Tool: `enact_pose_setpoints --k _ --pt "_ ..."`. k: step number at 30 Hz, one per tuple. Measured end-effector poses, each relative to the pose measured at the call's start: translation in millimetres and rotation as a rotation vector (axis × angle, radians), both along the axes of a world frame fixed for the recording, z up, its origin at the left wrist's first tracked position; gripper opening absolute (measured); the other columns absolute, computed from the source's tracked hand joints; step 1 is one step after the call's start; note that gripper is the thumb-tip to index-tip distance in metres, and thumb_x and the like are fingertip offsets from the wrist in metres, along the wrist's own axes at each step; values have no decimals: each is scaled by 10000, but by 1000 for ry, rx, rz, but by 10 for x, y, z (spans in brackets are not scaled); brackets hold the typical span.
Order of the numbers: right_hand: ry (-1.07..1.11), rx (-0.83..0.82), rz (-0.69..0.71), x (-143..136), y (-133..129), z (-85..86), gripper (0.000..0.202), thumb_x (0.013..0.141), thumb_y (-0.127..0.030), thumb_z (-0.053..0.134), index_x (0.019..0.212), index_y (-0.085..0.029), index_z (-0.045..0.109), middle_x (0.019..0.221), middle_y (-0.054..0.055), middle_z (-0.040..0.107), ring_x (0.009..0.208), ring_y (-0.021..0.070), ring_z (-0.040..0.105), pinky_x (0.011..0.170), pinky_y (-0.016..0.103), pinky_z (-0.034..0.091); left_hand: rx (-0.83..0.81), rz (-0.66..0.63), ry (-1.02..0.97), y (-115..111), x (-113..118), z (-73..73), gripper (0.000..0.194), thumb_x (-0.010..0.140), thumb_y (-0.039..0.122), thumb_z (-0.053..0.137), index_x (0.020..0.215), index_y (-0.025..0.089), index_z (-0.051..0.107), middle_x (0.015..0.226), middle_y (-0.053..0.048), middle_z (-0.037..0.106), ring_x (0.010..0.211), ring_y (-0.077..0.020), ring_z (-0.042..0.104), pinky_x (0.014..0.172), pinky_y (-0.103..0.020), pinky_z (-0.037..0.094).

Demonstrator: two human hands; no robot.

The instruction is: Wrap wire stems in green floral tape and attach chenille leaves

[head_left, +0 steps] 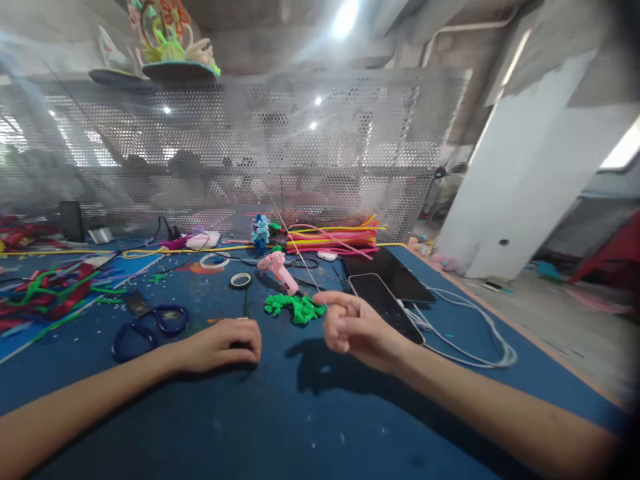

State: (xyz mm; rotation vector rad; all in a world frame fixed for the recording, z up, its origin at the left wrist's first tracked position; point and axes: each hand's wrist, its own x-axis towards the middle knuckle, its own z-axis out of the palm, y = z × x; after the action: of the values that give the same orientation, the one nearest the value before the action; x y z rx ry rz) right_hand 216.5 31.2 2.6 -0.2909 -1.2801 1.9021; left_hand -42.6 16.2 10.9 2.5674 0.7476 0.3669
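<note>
While the right hand (pixel 357 327) is raised above the table, its thumb and bent fingers close narrowly on one thin, straight, pale wire (pixel 300 254), which slants up toward the far left. The left hand (pixel 227 343) lies on the table, fingers loosely curled; whether it grips anything cannot be told. Beyond the hands lies one bumpy, fuzzy green cluster (pixel 300 309), near the right fingertips, and just behind it one smooth pink glue gun (pixel 281 270). Two rings lie left of the gun: a dark tape roll (pixel 233 283) and a wider whitish roll (pixel 213 267). One pair of scissors (pixel 170 320) with rounded blue handles rests at the left, near a tangle of red and green strips (pixel 45 293). Farther off, a bundle of pink and yellow stems (pixel 330 239), too many to count, lies right of one knobbly blue piece (pixel 261 230). At the right are one flat phone (pixel 385 307), one glossy black slab (pixel 400 273) and looped white cables (pixel 507 353). Dark blue and speckled, the table (pixel 210 427) faces a perforated metal panel (pixel 200 140); a white column (pixel 520 167), grey floor (pixel 550 313) and bright ceiling lamp (pixel 345 18) fill out the room.
</note>
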Motion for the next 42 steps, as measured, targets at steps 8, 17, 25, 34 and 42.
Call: enact_pose_setpoints --k 8,17,25,34,42 --pt "-54 -53 -161 -19 171 -158 175 590 -193 754 657 -156 596 645 -13 665 436 38 489 445 171 375 545 141 219 121 592 -128 298 924 241 280 1062 160 532 842 -57 551 673 -150 561 546 -243 454" --pt "-182 -82 -380 95 245 -257 222 674 -266 705 750 -161 525 661 -28 623 378 5 397 377 150 269 502 262 182 306 819 -259 347 935 298 232 881 175 553 794 -29 574 587 -119 557 476 -217 434" --pt "-149 -133 -317 118 253 -247 48 765 -216 527 782 -170 530 741 -7 625 422 55 512 420 193 373 267 311 -52 214 782 -213 190 911 263 337 979 223 510 882 10 650 729 -118 621 598 -208 451" --pt "-228 -72 -331 129 247 -273 137 794 -262 516 762 -168 611 588 -18 515 528 74 455 472 194 354 -309 559 -421 180 829 -213 104 841 288 483 908 219 523 764 18 640 689 -122 615 605 -216 478" --pt "-227 -134 -313 123 253 -289 108 734 -234 612 774 -153 671 670 19 634 546 89 559 493 215 443 -679 574 -838 260 843 -211 130 812 243 544 922 174 537 898 -28 633 842 -156 634 694 -248 521"
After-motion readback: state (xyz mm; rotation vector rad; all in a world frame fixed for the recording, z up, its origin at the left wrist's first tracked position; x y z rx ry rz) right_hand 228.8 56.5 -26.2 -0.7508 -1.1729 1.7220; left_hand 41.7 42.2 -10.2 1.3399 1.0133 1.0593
